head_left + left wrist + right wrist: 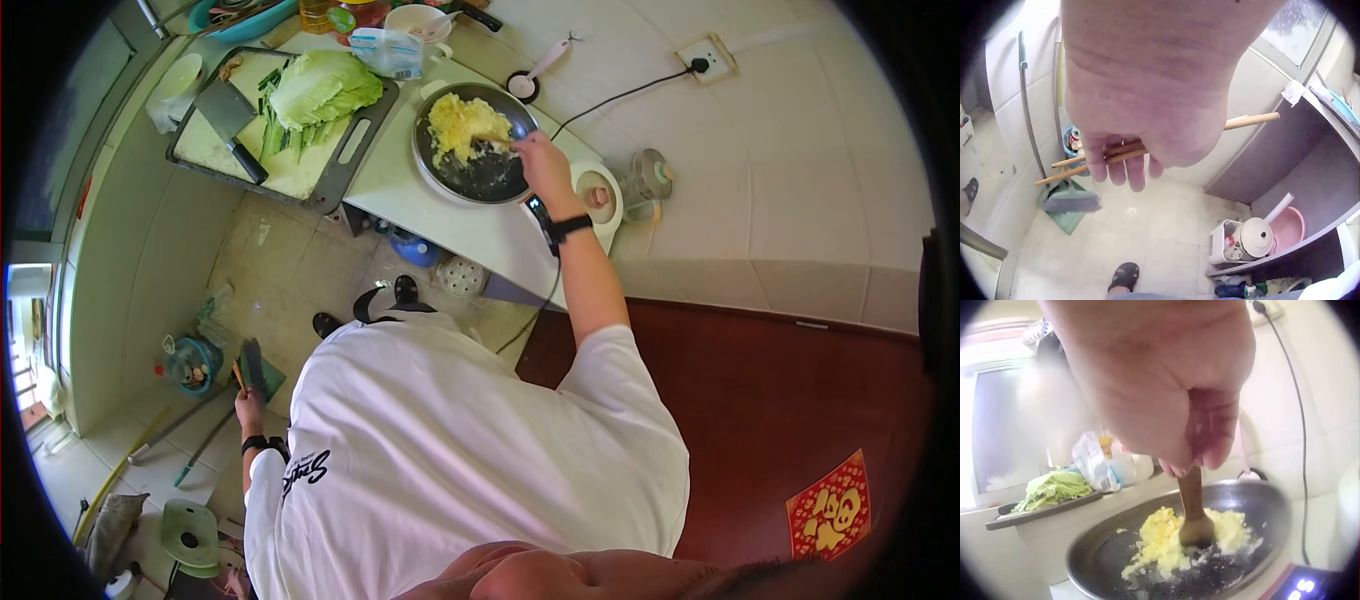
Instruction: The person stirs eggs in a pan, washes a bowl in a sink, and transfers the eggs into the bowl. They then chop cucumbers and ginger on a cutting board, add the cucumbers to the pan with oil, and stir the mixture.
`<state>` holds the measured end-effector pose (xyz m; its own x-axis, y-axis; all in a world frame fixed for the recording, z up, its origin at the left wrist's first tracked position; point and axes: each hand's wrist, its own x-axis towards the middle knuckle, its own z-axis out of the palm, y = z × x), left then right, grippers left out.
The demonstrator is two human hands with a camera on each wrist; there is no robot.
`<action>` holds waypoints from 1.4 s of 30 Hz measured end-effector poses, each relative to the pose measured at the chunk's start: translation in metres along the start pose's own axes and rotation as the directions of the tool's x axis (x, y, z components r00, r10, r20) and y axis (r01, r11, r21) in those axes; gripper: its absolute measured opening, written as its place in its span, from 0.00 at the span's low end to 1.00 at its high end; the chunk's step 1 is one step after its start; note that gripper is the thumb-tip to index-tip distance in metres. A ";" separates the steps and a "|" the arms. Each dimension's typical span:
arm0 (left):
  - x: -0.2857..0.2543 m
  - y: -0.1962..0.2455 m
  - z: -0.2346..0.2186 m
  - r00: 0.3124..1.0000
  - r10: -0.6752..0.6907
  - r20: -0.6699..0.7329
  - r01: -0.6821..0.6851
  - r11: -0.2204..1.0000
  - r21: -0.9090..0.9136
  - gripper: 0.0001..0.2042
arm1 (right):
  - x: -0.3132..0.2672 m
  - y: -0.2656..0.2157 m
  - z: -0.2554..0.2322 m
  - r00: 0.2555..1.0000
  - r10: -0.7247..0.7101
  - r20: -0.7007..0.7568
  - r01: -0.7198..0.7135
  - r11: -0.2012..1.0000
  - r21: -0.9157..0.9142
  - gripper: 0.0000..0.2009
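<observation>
In the head view my right hand (548,172) is over the right side of a dark pan (490,180) holding yellow scrambled egg (460,122). The right wrist view shows that hand (1166,387) gripping a wooden spatula (1192,500), its blade down in the egg (1161,540). Hanging low at my side, my left hand (249,408) holds a pair of chopsticks. Seen from the left wrist, the fingers of the hand (1141,131) curl round the chopsticks (1250,121), which point out on both sides.
Left of the pan, a cutting board (305,178) bears cabbage (322,90) and a cleaver (226,110). A black cord (620,97) runs from the wall socket (708,60) behind my right hand. A dustpan (1067,212) and a pot (1256,237) are low down near my left side.
</observation>
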<state>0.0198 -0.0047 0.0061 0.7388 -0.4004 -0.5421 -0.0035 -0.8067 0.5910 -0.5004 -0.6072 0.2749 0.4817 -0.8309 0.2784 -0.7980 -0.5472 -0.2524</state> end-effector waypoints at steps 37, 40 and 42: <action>-0.011 0.022 0.011 0.999 -0.028 0.020 0.030 0.996 -0.082 0.11 | 0.010 0.001 -0.052 0.954 -0.083 0.287 0.096 0.995 -0.030 0.07; -0.013 0.024 0.014 0.999 -0.022 0.041 0.026 0.996 -0.088 0.11 | 0.023 -0.027 -0.021 0.971 -0.022 0.239 0.046 0.994 -0.097 0.08; -0.020 0.031 0.015 0.998 -0.034 0.055 0.045 0.975 -0.220 0.11 | 0.032 -0.036 -0.002 0.994 -0.096 0.057 0.098 0.995 -0.029 0.06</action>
<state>-0.0050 -0.0286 0.0262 0.7004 -0.3959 -0.5939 0.1781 -0.7088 0.6826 -0.4574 -0.6143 0.2952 0.5758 -0.7791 0.2478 -0.7576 -0.6224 -0.1967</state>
